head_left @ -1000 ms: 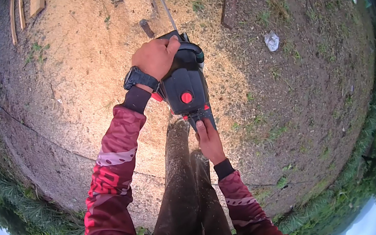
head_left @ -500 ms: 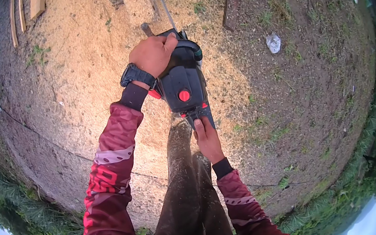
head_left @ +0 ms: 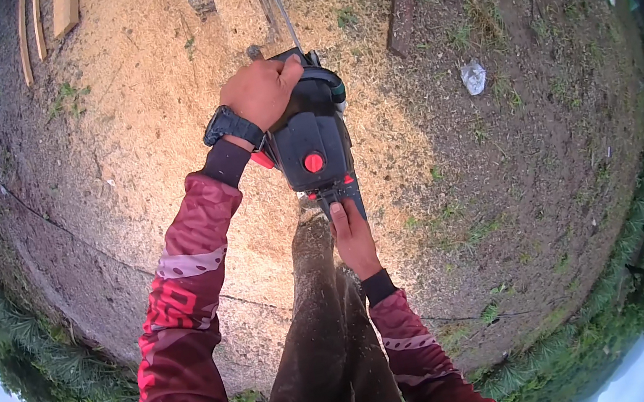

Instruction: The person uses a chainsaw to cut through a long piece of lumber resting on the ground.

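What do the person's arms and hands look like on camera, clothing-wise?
The left hand and right hand are ungloved. A chunky black watch sits on the left wrist. The long sleeves are patterned maroon, with a pale pink band and dark cuffs; the left shows bright red markings.

- I stand over brown, gritty bare ground, with a broad spread of pale tan sawdust across its middle.
- Ahead of me is a thick, pale, sawdust-covered timber; I cannot tell whether it touches the ground.
- Far to my left lie two narrow, pale wooden strips and a wider, flat, tan plank, apart from one another.
- To my right lies a long, dark reddish-brown beam, near a crumpled, whitish plastic-looking scrap.
- A thin black line crosses the ground behind my legs.
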### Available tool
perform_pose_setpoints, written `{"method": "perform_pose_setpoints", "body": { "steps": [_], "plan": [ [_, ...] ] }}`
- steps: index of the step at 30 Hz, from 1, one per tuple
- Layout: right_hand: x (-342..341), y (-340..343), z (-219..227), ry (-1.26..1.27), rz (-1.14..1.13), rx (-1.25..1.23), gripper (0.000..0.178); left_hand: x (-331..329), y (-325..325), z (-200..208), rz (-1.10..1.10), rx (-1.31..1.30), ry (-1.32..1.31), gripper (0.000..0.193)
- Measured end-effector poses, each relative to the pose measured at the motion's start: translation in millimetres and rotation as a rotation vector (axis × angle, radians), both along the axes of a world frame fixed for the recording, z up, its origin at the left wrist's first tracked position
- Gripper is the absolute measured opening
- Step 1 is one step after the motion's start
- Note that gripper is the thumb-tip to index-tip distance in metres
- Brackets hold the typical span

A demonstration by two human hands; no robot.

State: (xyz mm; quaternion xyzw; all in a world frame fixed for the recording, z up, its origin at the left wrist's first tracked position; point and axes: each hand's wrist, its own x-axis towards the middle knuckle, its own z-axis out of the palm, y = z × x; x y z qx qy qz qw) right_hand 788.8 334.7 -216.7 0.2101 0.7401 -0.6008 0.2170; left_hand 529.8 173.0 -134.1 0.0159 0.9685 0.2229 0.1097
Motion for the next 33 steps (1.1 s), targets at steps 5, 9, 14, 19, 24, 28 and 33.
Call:
{"method": "perform_pose_setpoints", "body": {
  "steps": [5, 9, 14, 19, 24, 28, 33],
  "plan": [
    [-21.2, -8.8, 11.9, -0.044, -0.002, -0.013, 0.043, -12.8, -10.1, 5.8, -0.006, 0.078, 0.089, 0.059],
    [-30.1, -11.1, 13.0, -0.052, 0.028, 0.039, 0.044, -21.3, -12.4, 2.6, -0.008, 0.088, 0.090, 0.059],
    [-30.8, -13.8, 2.3, 0.036, -0.030, 0.014, 0.039, -26.3, -11.4, 2.1, 0.003, 0.008, 0.009, 0.056],
    [-41.0, -18.6, 10.1, -0.090, -0.012, -0.054, 0.044, -35.8, -18.0, 2.8, -0.013, 0.100, 0.082, 0.059],
    [-52.3, -25.6, 2.3, -0.012, -0.018, -0.019, 0.043, -51.7, -22.1, 8.0, -0.016, 0.045, 0.042, 0.058],
    [-55.0, -26.3, -0.1, -0.019, -0.001, -0.013, 0.044, -55.2, -21.6, 7.4, -0.002, 0.034, -0.009, 0.057],
    [-60.4, -29.2, -0.7, -0.011, -0.066, -0.084, 0.043, -64.4, -21.2, 13.6, -0.008, 0.022, -0.025, 0.058]
  ]
}}
